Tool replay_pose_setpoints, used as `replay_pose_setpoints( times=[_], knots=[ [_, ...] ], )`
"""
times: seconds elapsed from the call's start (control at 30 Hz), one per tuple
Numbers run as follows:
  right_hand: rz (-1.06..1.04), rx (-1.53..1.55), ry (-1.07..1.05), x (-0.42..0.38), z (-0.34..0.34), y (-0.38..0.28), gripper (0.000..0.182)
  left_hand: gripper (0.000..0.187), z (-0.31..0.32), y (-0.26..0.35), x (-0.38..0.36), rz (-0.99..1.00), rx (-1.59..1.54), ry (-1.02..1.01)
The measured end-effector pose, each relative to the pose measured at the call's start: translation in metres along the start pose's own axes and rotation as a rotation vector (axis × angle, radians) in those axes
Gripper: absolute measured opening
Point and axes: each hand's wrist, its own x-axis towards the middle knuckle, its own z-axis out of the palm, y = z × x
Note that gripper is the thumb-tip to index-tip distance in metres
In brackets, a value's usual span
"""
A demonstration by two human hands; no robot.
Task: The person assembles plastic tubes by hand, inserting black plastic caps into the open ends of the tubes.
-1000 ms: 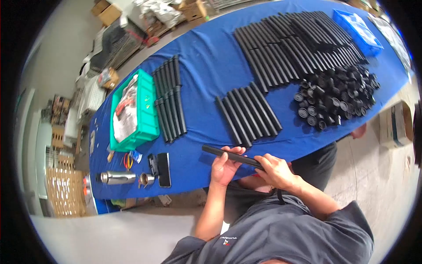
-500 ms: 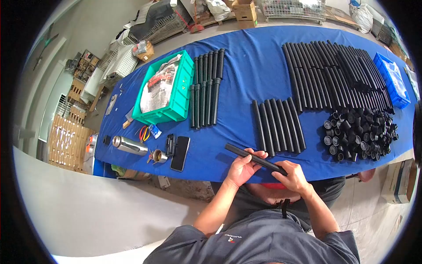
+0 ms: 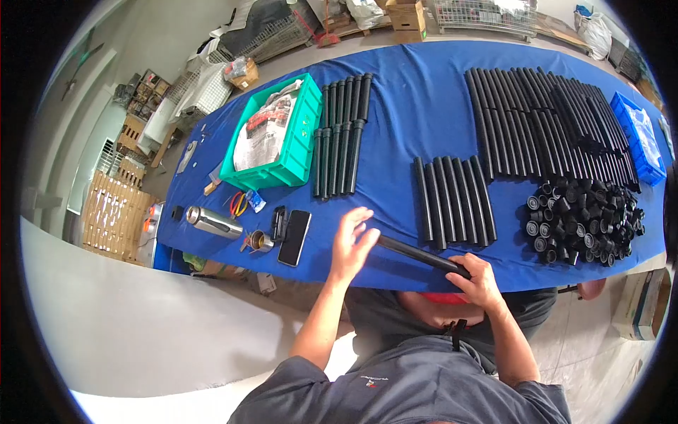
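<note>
My right hand point(image 3: 477, 280) grips the near end of a black tube point(image 3: 417, 254), which slants up to the left over the front of the table. By the tube's other end, my left hand point(image 3: 351, 246) is raised with fingers apart and nothing in it. A row of several similar black tubes point(image 3: 455, 201) lies just beyond the held one. To the right is a heap of round black caps point(image 3: 583, 219). Farther left, black tubes with wider collars point(image 3: 340, 159) lie in two rows beside the green crate.
The green crate point(image 3: 304, 152) holds newspaper. A phone point(image 3: 294, 238), a steel flask point(image 3: 214, 222) and scissors point(image 3: 239, 203) lie at the left front of the blue-covered table point(image 3: 402, 99). Many more tubes point(image 3: 515, 141) fill the right back, beside a blue bin point(image 3: 646, 152).
My left hand has let go of the tube and moved up and left, its fingers opening. My right hand keeps hold of the near end. The view has shifted slightly.
</note>
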Motion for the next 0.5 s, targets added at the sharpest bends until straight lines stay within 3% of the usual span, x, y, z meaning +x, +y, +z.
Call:
replay_pose_setpoints(
  times=[0.07,0.2,0.3,0.5],
  knots=[
    [-0.01,0.006,-0.026,-0.001,-0.001,0.003,0.038,0.046,0.001,0.026,0.005,0.302,0.568,-0.247],
    [-0.015,0.023,-0.021,-0.003,0.0,0.006,0.036,0.048,0.03,0.039,-0.004,0.474,0.947,-0.541],
    [-0.009,0.019,0.011,-0.005,0.004,0.008,0.036,0.046,0.031,0.039,-0.002,0.362,0.993,-0.706],
    [-0.001,0.005,0.018,-0.006,0.003,0.005,0.034,0.046,0.042,0.043,-0.009,0.489,0.986,-0.706]
  ],
)
